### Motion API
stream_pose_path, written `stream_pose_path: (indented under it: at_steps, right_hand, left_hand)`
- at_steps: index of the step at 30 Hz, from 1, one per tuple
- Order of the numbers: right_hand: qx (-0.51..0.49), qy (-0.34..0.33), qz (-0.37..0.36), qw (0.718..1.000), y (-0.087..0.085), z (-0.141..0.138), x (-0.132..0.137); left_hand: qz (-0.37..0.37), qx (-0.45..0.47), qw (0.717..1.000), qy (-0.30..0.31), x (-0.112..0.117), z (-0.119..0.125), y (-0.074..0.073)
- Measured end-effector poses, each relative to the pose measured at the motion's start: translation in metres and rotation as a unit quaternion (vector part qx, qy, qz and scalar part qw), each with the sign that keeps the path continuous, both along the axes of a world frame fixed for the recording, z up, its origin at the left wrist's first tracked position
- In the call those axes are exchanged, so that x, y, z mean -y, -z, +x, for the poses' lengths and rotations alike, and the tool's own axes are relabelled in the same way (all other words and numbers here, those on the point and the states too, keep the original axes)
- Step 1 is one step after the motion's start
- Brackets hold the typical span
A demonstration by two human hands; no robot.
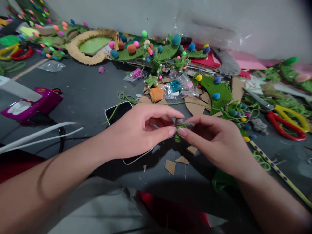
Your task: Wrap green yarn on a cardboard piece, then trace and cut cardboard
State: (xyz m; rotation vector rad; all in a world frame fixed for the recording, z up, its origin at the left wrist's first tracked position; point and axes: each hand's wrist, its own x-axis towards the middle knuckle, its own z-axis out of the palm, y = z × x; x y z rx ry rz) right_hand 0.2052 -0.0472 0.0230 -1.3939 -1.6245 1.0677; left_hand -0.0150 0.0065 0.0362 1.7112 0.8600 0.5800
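At the far left, a glossy purple plastic power socket block [39, 103] is sitting on the dark grey desk [80, 84], with a white plug [20, 89] standing in it. Further back, a tan, paper-wrapped open ring [71, 48] is lying near the pale wall. Next, a black-screened rectangular device with a white edge [119, 112] is lying partly under the left hand [143, 130]. This hand is bringing its thumb and index finger nearly together, pinching a small grey-and-green yarn-wrapped piece [179, 122] from its left side; the piece is hanging above the desk, between both hands. Below it, brown cardboard scraps [170, 166] are lying loose. The right hand [216, 139] is gripping the piece from the other side, its thumb and index finger almost closed around it. Behind that hand, a curved green panel with blue and yellow balls [219, 86] is resting. Farther right, red-and-yellow-handled scissors [272, 117] are lying beside tangled green yarn, and a dotted yellow-green stick [280, 172] is slanting toward the right edge.
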Motion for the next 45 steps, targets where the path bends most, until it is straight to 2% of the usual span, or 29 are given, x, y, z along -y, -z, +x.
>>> stream_pose_path:
  at_steps: [17,34,39,45]
  right_hand:
    - [0.014,0.010,-0.002,1.000,-0.0026,-0.0017,-0.0001]
    - [-0.012,0.007,-0.021,1.000,-0.0034,-0.0009,-0.0005]
    - [-0.025,-0.002,-0.049,0.998,-0.0036,0.0006,-0.0009]
    - [-0.089,0.002,-0.106,0.990,-0.0049,0.0044,-0.0033]
  left_hand:
    - [0.003,-0.004,1.000,0.002,-0.0003,-0.0006,-0.0007]
    - [0.002,-0.004,1.000,0.002,-0.0004,0.0000,-0.0014]
    - [0.002,-0.004,1.000,0.003,-0.0001,-0.0009,-0.0020]
    - [-0.005,0.006,1.000,0.003,0.0011,-0.0010,-0.0025]
